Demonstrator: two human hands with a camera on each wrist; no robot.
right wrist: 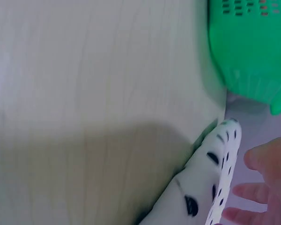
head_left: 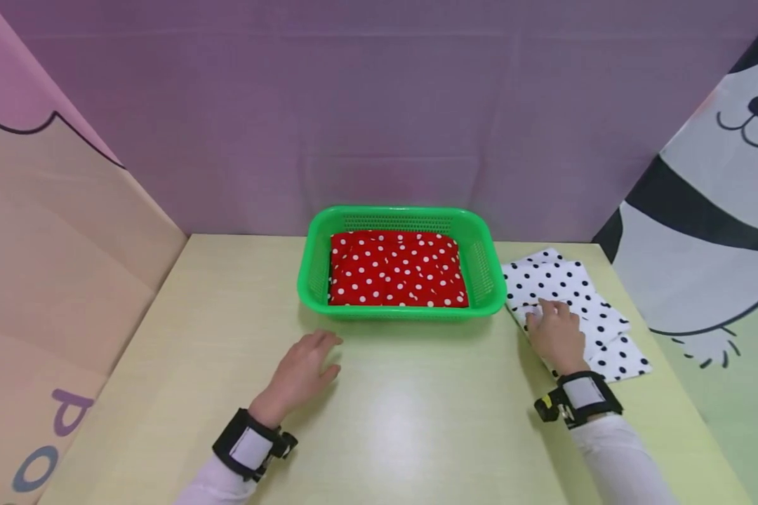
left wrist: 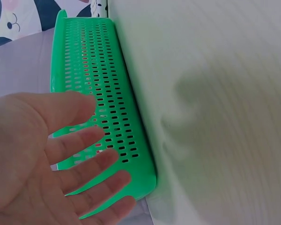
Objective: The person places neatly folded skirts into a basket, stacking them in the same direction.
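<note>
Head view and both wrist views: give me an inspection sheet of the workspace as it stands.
Surface: pale wooden table, bare in front.
Job's things: green basket holding a folded red dotted cloth; white black-dotted cloths stacked beside the basket's right side.
Clutter: nothing seen.
Hands: left hand open, fingers spread, over the table near the basket's front; right hand rests on the white cloths, grip unclear.
Cables: nothing seen.
Surroundings: purple back wall; cartoon panels at both sides.
</note>
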